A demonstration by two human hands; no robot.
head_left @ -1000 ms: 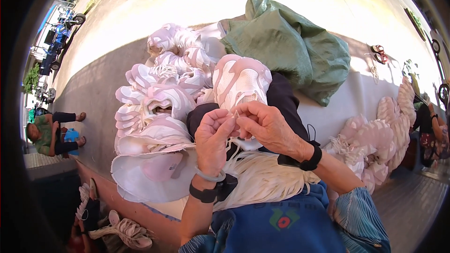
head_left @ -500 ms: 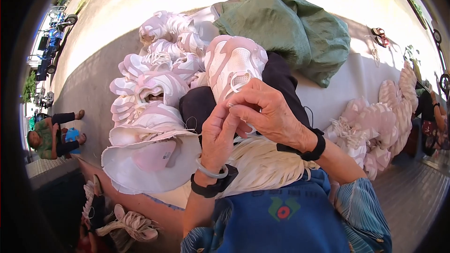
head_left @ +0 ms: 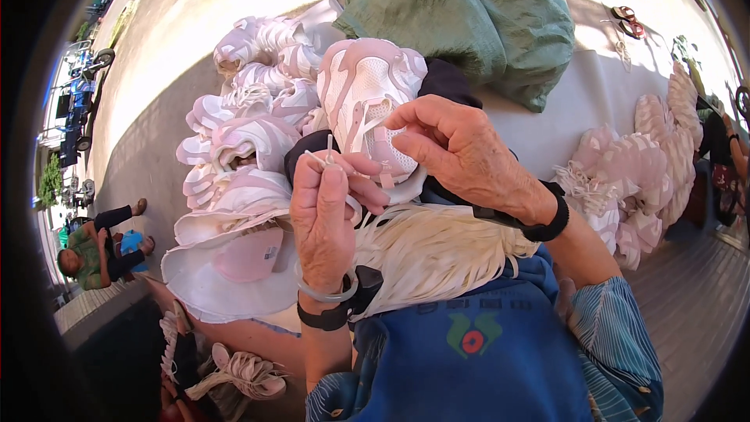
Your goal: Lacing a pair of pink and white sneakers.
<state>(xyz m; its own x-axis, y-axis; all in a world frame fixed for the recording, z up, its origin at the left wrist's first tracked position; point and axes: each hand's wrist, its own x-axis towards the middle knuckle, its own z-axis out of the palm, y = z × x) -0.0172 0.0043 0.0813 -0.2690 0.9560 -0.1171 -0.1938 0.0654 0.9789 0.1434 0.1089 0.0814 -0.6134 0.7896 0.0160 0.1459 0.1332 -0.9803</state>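
Shoe (head_left: pixel 351 82) is resting on dark trousers (head_left: pixel 453 82), far past the left hand (head_left: pixel 322 207), which is pinching a white lace (head_left: pixel 330 144). The right hand (head_left: pixel 461 141) is curling beside the shoe, its grip not showing clearly. Lacing seems to be going on, calling for steady pulling.

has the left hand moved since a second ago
Yes, the left hand has shifted leftward, judged against the stacked shoe uppers.

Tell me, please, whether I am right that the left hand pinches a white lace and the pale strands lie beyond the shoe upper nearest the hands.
Not quite: the pale strands lie on the near side of that shoe upper, as the head view shows. The left hand does pinch a white lace.
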